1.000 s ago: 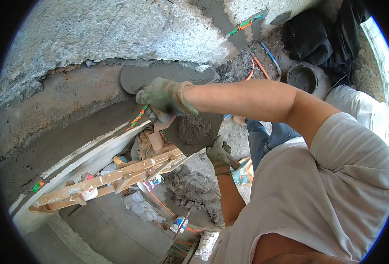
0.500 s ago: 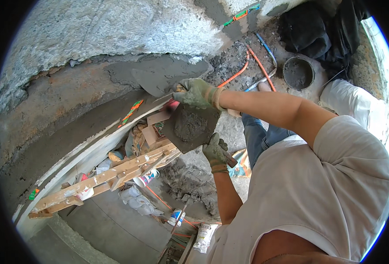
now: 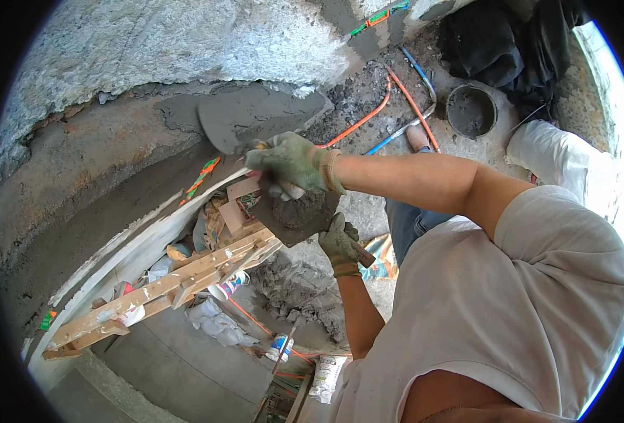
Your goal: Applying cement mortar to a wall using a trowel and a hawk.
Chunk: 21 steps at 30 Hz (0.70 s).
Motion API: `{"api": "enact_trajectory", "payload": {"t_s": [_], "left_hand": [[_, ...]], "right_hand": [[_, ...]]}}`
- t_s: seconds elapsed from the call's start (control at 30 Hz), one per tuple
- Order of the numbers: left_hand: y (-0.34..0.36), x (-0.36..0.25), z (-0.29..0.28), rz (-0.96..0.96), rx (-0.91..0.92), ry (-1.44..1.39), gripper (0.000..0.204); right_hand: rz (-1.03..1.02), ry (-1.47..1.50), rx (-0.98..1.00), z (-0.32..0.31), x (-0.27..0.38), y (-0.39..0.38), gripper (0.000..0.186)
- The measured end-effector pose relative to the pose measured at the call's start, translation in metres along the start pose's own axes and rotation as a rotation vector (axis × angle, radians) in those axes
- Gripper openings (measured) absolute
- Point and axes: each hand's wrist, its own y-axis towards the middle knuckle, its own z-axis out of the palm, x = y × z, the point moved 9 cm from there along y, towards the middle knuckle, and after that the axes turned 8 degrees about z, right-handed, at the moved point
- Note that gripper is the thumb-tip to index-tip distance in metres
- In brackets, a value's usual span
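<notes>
- Head view: the gloved right hand (image 3: 287,163) has its fingers closed around the handle of a plastering trowel (image 3: 216,125).
- The trowel's blade overlaps the smeared grey mortar (image 3: 283,104) at the foot of the rough wall (image 3: 206,42); firm contact cannot be told.
- The gloved left hand (image 3: 340,247), fingers curled, grips a wooden-handled hawk (image 3: 271,220) just below the right hand.
- A mortar heap (image 3: 302,213) sits on the hawk, partly hidden by the right hand.
- Near the hawk runs a wooden frame (image 3: 156,287); orange pipes (image 3: 365,121) lie beyond the right hand.
</notes>
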Motion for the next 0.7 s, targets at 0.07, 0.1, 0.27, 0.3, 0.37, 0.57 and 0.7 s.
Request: {"api": "enact_trajectory", "payload": {"t_s": [0.07,0.1,0.27,0.3,0.37,0.57,0.7], "left_hand": [[0.000,-0.003,0.003,0.006,0.009,-0.008,0.020],[0.001,-0.006,0.004,0.021,0.019,-0.014,0.020],[0.009,-0.012,0.011,0.084,0.042,-0.084,0.018],[0.006,-0.013,0.006,0.064,0.024,-0.086,0.019],[0.000,-0.016,0.015,0.046,0.035,-0.118,0.019],[-0.006,0.005,0.003,0.020,0.045,-0.167,0.020],[-0.010,0.014,-0.001,0.049,0.032,-0.193,0.022]], "right_hand": [[-0.073,0.058,0.147,0.020,0.011,-0.010,0.020],[-0.066,0.043,0.150,0.021,0.009,-0.012,0.020],[-0.091,0.262,0.946,0.021,-0.025,-0.027,0.015],[-0.241,-0.324,0.571,0.002,-0.037,-0.028,0.014],[-0.323,-1.309,0.103,-0.068,-0.052,-0.038,0.014],[-0.249,-1.779,-0.232,-0.057,0.033,-0.061,0.019],[-0.328,-1.963,-0.073,-0.046,0.082,-0.034,0.027]]}}
